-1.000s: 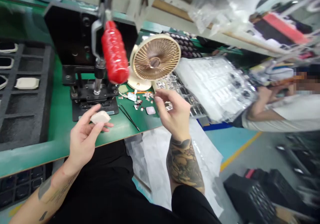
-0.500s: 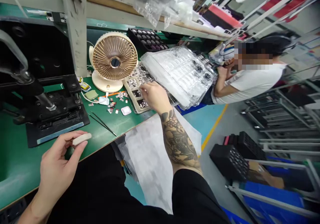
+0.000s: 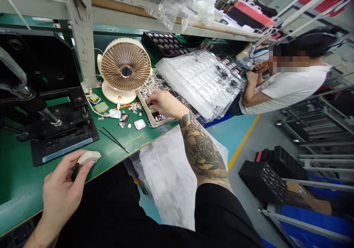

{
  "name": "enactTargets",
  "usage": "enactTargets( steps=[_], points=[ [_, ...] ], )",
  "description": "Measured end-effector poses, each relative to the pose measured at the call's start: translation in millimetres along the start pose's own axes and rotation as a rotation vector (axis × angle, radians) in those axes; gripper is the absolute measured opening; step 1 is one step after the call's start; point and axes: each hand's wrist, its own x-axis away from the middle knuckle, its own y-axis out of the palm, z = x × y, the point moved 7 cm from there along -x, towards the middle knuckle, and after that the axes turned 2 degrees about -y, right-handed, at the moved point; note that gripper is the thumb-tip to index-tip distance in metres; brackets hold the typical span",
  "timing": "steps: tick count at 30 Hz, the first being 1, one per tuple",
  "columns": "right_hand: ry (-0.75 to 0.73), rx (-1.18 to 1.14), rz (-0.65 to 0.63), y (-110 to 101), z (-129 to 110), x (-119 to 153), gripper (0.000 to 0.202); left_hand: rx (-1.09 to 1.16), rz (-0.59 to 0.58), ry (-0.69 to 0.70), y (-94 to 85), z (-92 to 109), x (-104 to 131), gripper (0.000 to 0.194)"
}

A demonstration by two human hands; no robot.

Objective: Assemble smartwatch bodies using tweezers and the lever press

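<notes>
My left hand (image 3: 62, 187) pinches a small off-white rounded piece (image 3: 89, 157) between thumb and fingers, above the front edge of the green table (image 3: 19, 200). Over a beige compartment tray (image 3: 149, 116) of small parts, my right hand (image 3: 163, 103) has its fingertips drawn together, down at one compartment. Whatever those fingertips may hold is too small to make out. Black tweezers (image 3: 114, 139) lie on the table between my hands. Small loose parts (image 3: 123, 119) and a white rounded piece (image 3: 139, 124) lie left of the tray.
A beige fan (image 3: 125, 69) stands behind the loose parts. At the left is a black press (image 3: 55, 119). Stacked clear plastic trays (image 3: 201, 82) lie right of the compartment tray. A person in a white shirt (image 3: 298, 84) sits farther right, near black crates (image 3: 262, 180).
My right hand has moved slightly left and down into the tray, its fingers lower. The off-white piece in my left hand has been tilted, showing more of its broad face. The view has shifted slightly.
</notes>
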Motion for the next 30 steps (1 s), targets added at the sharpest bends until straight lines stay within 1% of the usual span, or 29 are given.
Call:
enactTargets(
  steps=[2,4,8,10,12,14,16,19,21,22,24,25,27,30],
  points=[
    [-0.001,-0.033,-0.003,-2,-1,1,0.01,0.006,-0.004,-0.009,0.6,0,1,0.032],
    [0.005,-0.039,0.026,-5,-4,7,0.009,0.018,-0.015,-0.005,1.0,-2,2,0.033],
    [0.059,-0.029,0.17,-13,-2,24,0.014,0.045,-0.022,0.007,0.8,-9,0,0.034],
    [0.086,-0.007,0.247,-18,-2,32,0.016,0.07,-0.032,0.008,1.6,-8,-3,0.032],
    [0.079,-0.001,0.327,-23,-10,39,0.019,0.109,-0.043,-0.004,3.2,-3,-5,0.029],
    [0.021,-0.034,0.404,-25,-30,44,0.021,0.15,-0.031,-0.034,3.8,3,-6,0.025],
    [-0.067,-0.123,0.452,-21,-61,47,0.02,0.195,0.0,-0.054,3.8,9,-6,0.022],
    [-0.207,-0.267,0.458,-5,-117,44,0.021,0.3,0.024,-0.06,5.2,14,-8,0.021],
    [-0.343,-0.326,0.456,7,-156,41,0.014,0.367,0.04,-0.081,5.1,13,-10,0.022],
    [-0.419,-0.346,0.454,13,-174,39,0.014,0.393,0.054,-0.093,4.2,12,-11,0.024],
    [-0.529,-0.391,0.45,25,-202,36,0.023,0.433,0.078,-0.111,2.2,10,-13,0.026],
    [-0.552,-0.418,0.445,31,-212,33,0.028,0.45,0.085,-0.114,1.4,10,-14,0.026],
    [-0.548,-0.495,0.434,41,-222,27,0.033,0.488,0.091,-0.114,0.6,11,-14,0.026],
    [-0.497,-0.666,0.396,55,-224,17,0.027,0.56,0.065,-0.106,1.9,13,-15,0.022]
  ],
)
